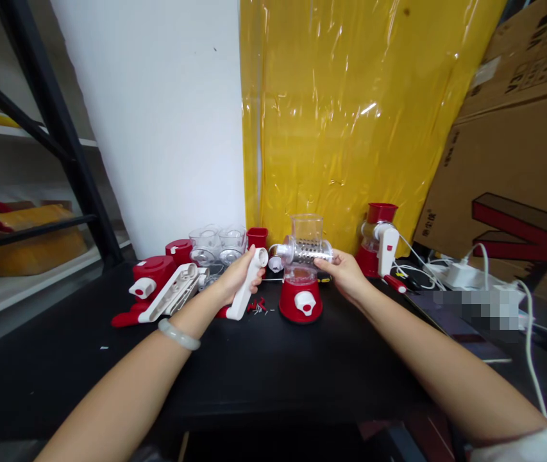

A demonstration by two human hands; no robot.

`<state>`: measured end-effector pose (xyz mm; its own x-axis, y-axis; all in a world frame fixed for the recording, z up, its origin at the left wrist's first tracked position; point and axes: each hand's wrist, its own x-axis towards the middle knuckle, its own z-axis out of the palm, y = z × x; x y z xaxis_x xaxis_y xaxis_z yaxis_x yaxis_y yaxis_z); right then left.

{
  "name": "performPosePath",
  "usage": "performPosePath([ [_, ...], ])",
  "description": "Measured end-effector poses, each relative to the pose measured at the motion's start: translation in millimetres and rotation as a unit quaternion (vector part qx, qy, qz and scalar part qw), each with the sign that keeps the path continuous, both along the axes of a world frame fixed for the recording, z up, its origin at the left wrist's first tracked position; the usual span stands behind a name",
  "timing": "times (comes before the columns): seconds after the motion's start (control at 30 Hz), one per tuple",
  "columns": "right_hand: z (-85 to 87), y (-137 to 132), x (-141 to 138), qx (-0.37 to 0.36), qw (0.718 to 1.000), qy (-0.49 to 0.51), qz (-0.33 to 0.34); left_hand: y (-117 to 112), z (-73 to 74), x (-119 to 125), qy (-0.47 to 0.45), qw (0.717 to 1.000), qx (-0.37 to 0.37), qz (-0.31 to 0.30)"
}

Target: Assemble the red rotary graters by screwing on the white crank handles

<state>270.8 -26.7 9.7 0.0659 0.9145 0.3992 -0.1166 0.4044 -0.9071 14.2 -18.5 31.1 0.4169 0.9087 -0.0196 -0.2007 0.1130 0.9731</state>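
A: Left hand (238, 277) first. Fingers apart or together?
B: Clamped on a white crank (245, 296). Round socket end poking up above the fingers, lower end slanting down beneath.
A: Right hand (343, 269)?
B: Pinched on the right end of a metal drum (308, 249). Lying about level, stretching leftward from the right fingertips.
A: Seated in the clear body (306, 224)?
B: Cannot tell. Just left of the right fingertips, but unclear whether inside or only in front.
A: Base?
B: Red base (297, 285), standing upright, below and left of the right fingertips. White knob (306, 303) on the front.
A: Handling tips?
B: Keep the drum level and square to the body. Probably best to move straight and gently, without tilting; at any snag, ease back, turn slightly, retry. Keep right fingertips on the end rim, off the holes, likely sharp.
A: And the crank?
B: Hold well up the shaft, as now, socket unblocked. Avoid bumping the body.
A: Risks?
B: Perhaps sliding or tipping under a sideways push, with no fingers on the base. Also, small red pieces (257, 305) loose just below the left fingertips: easy to scatter. Mind the wrist.
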Motion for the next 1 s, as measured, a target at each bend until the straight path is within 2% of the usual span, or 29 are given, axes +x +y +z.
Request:
performPosePath([
  [0.2, -1.2, -6, -2, -0.005, 1.0, -0.009, 0.002, 6, -3.0, -6, -0.022, 0.999, -0.032, -0.017],
  [0.33, -0.4, -13, 5, -0.007, 0.999, -0.036, -0.011, 7, -5.0, -8, -0.014, 0.999, -0.034, 0.001],
  [0.43, -2.8, -16, 14, -0.007, 0.999, -0.045, 0.022, 7, -5.9, -9, 0.007, 0.999, -0.027, 0.016],
  [0.53, -7.1, -18, 25, -0.01, 0.998, -0.005, 0.063, 7, -5.7, -7, 0.017, 0.999, -0.034, 0.02],
  [0.6, -10.1, -20, 33, -0.022, 0.998, 0.032, 0.058, 6, -4.4, -6, 0.018, 0.999, -0.038, 0.032],
  [0.7, -12.2, -22, 50, -0.048, 0.996, 0.065, 0.032, 3, -1.4, -5, 0.017, 0.998, -0.037, 0.047],
  [0.8, -5.2, -17, 76, -0.059, 0.994, 0.088, -0.016, 1, 1.0, -5, 0.031, 0.997, -0.032, 0.058],
  [0.9, 13.6, 1, 101, -0.04, 0.987, 0.089, -0.131, 2, 2.1, -8, 0.041, 0.997, -0.034, 0.06],
  [1.0, 34.2, 33, 112, 0.009, 0.968, 0.008, -0.253, 4, 2.5, -9, 0.036, 0.997, -0.026, 0.055],
])
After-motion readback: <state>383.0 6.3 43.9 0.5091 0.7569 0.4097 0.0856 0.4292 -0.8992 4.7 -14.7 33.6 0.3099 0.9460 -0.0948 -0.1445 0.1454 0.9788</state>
